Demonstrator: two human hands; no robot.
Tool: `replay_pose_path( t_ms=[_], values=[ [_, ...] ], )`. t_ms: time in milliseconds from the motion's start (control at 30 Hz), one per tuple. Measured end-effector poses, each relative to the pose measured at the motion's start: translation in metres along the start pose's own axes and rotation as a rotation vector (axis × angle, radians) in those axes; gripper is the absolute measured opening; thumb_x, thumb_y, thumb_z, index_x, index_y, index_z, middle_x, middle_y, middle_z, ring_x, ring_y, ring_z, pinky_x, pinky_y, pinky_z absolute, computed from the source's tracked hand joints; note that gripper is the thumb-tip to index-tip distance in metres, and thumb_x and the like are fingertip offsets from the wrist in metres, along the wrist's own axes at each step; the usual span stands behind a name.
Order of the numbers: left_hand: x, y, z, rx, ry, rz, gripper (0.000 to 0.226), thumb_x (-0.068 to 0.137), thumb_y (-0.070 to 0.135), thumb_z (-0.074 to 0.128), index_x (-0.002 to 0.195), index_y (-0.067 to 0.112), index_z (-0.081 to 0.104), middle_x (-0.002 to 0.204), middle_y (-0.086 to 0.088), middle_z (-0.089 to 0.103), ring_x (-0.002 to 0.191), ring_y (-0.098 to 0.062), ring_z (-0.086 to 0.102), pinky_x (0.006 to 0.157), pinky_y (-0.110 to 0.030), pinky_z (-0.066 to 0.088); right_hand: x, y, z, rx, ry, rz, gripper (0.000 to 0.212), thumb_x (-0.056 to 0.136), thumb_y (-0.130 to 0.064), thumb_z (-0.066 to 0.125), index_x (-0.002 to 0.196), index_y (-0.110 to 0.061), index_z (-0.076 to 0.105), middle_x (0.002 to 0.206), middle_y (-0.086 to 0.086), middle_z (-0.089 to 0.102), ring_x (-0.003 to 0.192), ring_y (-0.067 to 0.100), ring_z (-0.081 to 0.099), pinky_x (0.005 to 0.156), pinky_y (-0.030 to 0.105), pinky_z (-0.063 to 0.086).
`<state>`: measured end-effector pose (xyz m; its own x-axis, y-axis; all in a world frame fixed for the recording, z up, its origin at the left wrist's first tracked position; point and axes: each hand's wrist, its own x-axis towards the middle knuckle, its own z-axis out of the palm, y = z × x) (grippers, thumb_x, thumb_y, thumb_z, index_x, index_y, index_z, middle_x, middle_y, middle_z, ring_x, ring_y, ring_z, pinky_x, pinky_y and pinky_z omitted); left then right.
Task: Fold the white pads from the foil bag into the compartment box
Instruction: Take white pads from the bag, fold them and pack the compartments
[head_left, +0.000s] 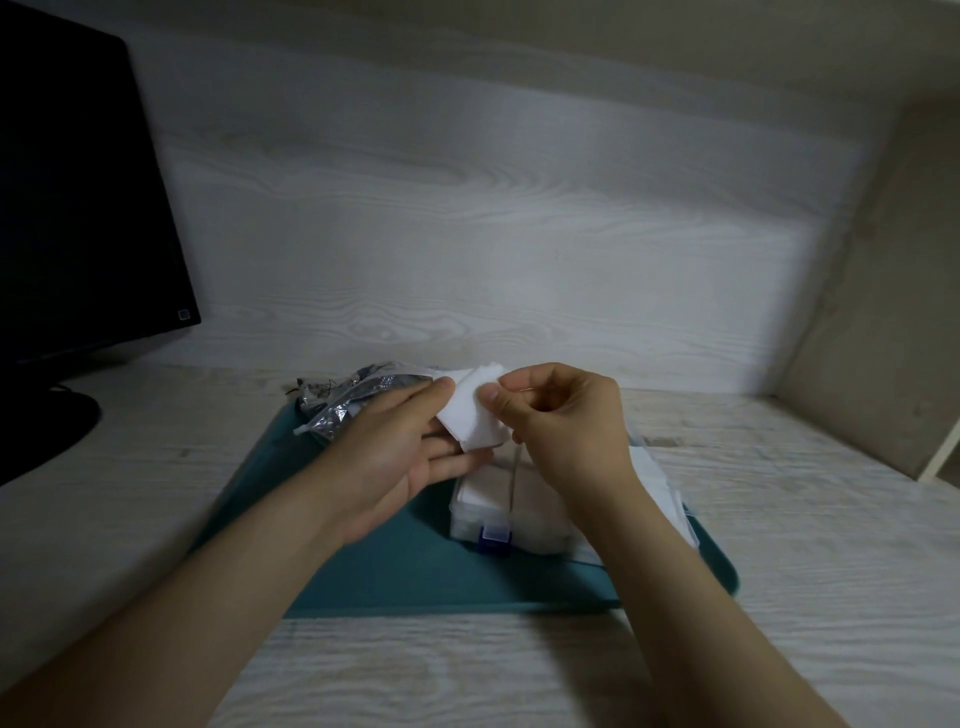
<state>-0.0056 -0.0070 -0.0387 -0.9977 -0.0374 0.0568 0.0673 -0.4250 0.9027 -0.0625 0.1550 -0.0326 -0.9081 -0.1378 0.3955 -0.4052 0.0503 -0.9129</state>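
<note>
The white pad (470, 415) is held in the air between both hands, above the far edge of the compartment box (483, 506) and just right of the foil bag (345, 402). One corner of the pad points up and away from the person, and a second layer shows along its upper left edge.

The left hand (395, 452) supports the pad from the left. Its thumb lies on the pad's upper face, and its nearly straight fingers reach beneath the pad, pinching the pad between them. The right hand (563, 423) pinches the pad's right edge between thumb and forefinger, with the remaining fingers curled into the palm.

The compartment box is clear plastic with a blue latch (494, 538) on its near side. White material fills the visible compartments. The right wrist hides the right portion of the box.

The box and the crumpled foil bag both rest on a teal tray (395, 566), the bag at the tray's far left corner. The tray lies on a pale wood-grain tabletop (805, 545). A dark monitor (78, 208) stands at the far left of the tabletop.
</note>
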Motion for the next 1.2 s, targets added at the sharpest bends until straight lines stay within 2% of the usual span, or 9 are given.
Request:
replay_pose_path(
  t_ms=[267, 433, 500, 600, 733, 833, 967, 1100, 1200],
  values=[
    [0.001, -0.001, -0.001, 0.008, -0.01, -0.002, 0.035, 0.114, 0.023, 0.045, 0.137, 0.003, 0.061, 0.122, -0.023, 0.075, 0.113, -0.036, 0.074, 0.096, -0.046, 0.061, 0.001, 0.002, 0.003, -0.097, 0.053, -0.057, 0.014, 0.083, -0.025, 0.089, 0.09, -0.021, 0.078, 0.077, -0.001, 0.076, 0.067, 0.008, 0.069, 0.069, 0.031, 0.061],
    [0.003, -0.002, -0.004, 0.049, 0.001, 0.004, 0.035, 0.114, 0.025, 0.045, 0.131, 0.001, 0.063, 0.119, -0.021, 0.076, 0.111, -0.032, 0.075, 0.092, -0.044, 0.064, -0.002, 0.005, 0.008, -0.506, 0.109, -0.392, 0.01, 0.083, -0.036, 0.086, 0.089, -0.032, 0.08, 0.094, -0.013, 0.065, 0.08, -0.001, 0.059, 0.07, 0.006, 0.04],
    [0.006, -0.002, -0.007, 0.052, 0.041, 0.012, 0.036, 0.113, 0.028, 0.049, 0.124, -0.004, 0.06, 0.101, -0.02, 0.07, 0.093, -0.031, 0.07, 0.084, -0.041, 0.064, -0.006, 0.005, 0.012, -0.609, 0.042, -0.474, 0.028, 0.08, -0.049, 0.086, 0.097, -0.029, 0.08, 0.097, -0.013, 0.065, 0.083, 0.001, 0.059, 0.072, 0.008, 0.041],
    [0.007, 0.0, -0.007, 0.032, 0.047, 0.025, 0.056, 0.106, 0.036, 0.06, 0.134, -0.011, 0.051, 0.117, -0.016, 0.052, 0.099, -0.033, 0.047, 0.089, -0.044, 0.062, -0.009, 0.005, 0.014, -0.687, 0.011, -0.493, 0.045, 0.074, -0.056, 0.087, 0.106, -0.026, 0.078, 0.101, -0.012, 0.068, 0.087, 0.006, 0.062, 0.074, 0.024, 0.053],
    [0.006, -0.002, -0.005, 0.116, 0.039, 0.029, 0.028, 0.11, 0.023, 0.052, 0.096, 0.003, 0.064, 0.08, -0.015, 0.066, 0.077, -0.021, 0.07, 0.075, -0.036, 0.064, -0.01, 0.006, 0.013, -0.622, 0.003, -0.528, 0.025, 0.086, -0.039, 0.078, 0.105, -0.024, 0.08, 0.1, -0.01, 0.075, 0.088, 0.005, 0.068, 0.077, 0.027, 0.056],
    [0.002, 0.001, -0.005, 0.143, -0.003, 0.059, 0.033, 0.112, 0.023, 0.046, 0.107, -0.001, 0.068, 0.109, -0.023, 0.077, 0.099, -0.028, 0.077, 0.081, -0.036, 0.065, -0.01, 0.003, 0.013, -0.543, -0.022, -0.53, 0.014, 0.094, -0.033, 0.071, 0.101, -0.027, 0.083, 0.097, -0.014, 0.078, 0.091, 0.001, 0.068, 0.079, 0.017, 0.051],
    [0.001, 0.002, -0.006, 0.121, 0.008, 0.072, 0.033, 0.111, 0.015, 0.049, 0.13, -0.008, 0.063, 0.123, -0.024, 0.074, 0.114, -0.033, 0.074, 0.086, -0.039, 0.065, -0.009, -0.001, 0.011, -0.432, -0.043, -0.452, 0.018, 0.101, -0.027, 0.067, 0.097, -0.026, 0.084, 0.093, -0.017, 0.079, 0.092, -0.005, 0.069, 0.077, 0.007, 0.045],
    [0.003, -0.001, -0.005, 0.119, 0.07, 0.085, 0.028, 0.111, 0.004, 0.044, 0.129, -0.003, 0.064, 0.121, -0.022, 0.076, 0.113, -0.035, 0.075, 0.097, -0.047, 0.061, 0.0, 0.003, 0.009, -0.299, 0.029, -0.323, 0.021, 0.104, -0.02, 0.061, 0.097, -0.018, 0.081, 0.084, -0.01, 0.079, 0.081, 0.007, 0.074, 0.078, 0.038, 0.061],
    [0.004, -0.001, -0.006, 0.102, 0.12, 0.079, 0.026, 0.11, 0.003, 0.046, 0.128, -0.003, 0.063, 0.116, -0.021, 0.077, 0.107, -0.034, 0.077, 0.09, -0.042, 0.064, 0.003, 0.003, 0.006, -0.157, 0.133, -0.271, 0.019, 0.106, -0.014, 0.059, 0.105, -0.014, 0.078, 0.085, -0.005, 0.079, 0.08, 0.008, 0.076, 0.079, 0.041, 0.064]
  ],
)
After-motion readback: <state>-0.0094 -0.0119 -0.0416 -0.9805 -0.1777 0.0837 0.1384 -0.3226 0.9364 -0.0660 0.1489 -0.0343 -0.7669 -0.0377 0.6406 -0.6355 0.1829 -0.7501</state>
